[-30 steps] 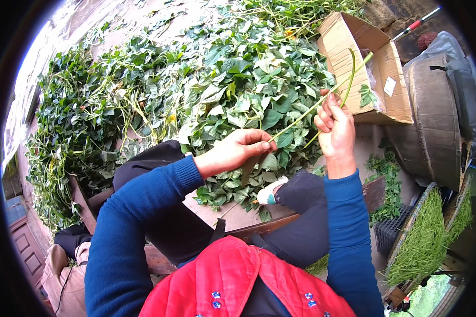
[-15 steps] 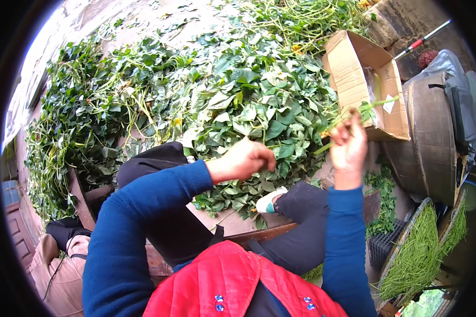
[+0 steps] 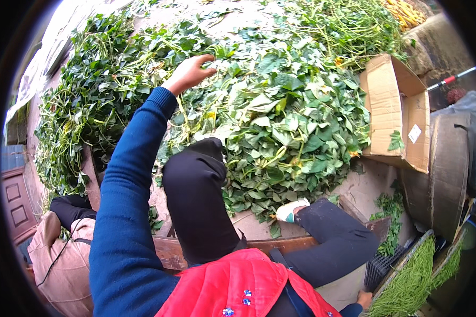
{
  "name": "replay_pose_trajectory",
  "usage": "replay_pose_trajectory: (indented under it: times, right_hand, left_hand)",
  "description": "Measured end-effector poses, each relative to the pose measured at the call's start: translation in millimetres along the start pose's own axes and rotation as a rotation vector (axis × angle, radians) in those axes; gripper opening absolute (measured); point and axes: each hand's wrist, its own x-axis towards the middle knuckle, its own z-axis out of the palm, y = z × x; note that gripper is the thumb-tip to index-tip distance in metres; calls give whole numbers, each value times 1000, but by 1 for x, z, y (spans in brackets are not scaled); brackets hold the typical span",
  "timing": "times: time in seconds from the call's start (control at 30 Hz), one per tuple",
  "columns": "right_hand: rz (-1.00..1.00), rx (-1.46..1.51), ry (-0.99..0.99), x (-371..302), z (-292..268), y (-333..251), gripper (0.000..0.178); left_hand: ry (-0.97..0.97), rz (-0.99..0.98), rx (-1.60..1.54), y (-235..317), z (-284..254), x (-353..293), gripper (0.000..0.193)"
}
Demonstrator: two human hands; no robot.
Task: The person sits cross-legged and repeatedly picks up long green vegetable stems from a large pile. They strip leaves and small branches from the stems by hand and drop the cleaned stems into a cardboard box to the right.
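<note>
My left hand [image 3: 191,73] reaches out over a broad heap of leafy green vines [image 3: 280,121]. Its thumb and fingers are apart, and nothing shows between them. Down at the lower right, my right hand [image 3: 364,299] is beside the rim of a shallow basket [image 3: 399,268] full of thin green stems [image 3: 411,277]. Only the back of that hand shows; its fingers are hidden, so whether they hold anything cannot be told.
An open cardboard box [image 3: 383,113] stands right of the heap, against a large brown drum-shaped container [image 3: 441,174]. A dark plastic crate [image 3: 381,268] sits by the basket. Another person [image 3: 63,259] sits at my left. A wooden bench [image 3: 174,253] runs beneath me.
My left hand has moved forward and left over the vines. My right hand, which held a green stem near the box, has dropped back to the basket; the stem is no longer visible in it.
</note>
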Motion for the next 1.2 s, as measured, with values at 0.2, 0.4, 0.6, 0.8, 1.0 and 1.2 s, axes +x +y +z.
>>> replay_pose_trajectory:
  times: [0.2, 0.4, 0.6, 0.8, 1.0, 1.2]
  right_hand:
    - [-556, 591, 235, 9, -64, -70, 28]
    - [-773, 934, 376, -104, -215, -179, 23]
    - [-828, 986, 158, -138, -218, -227, 18]
    - [-797, 1032, 48, -143, -207, -258, 17]
    - [-832, 1053, -9, -153, -206, -289, 17]
    - [-873, 1075, -65, -162, -207, -303, 17]
  left_hand:
    - [-343, -454, 74, -156, 135, -4, 52]
    - [-262, -532, -361, -144, 239, 37, 75]
    - [-14, -376, -199, -163, 244, 100, 105]
    - [-34, -607, -564, -124, 250, 148, 104]
    - [21, -273, -544, -24, 256, 93, 61]
    - [-207, -138, -1842, 69, 177, 47, 61]
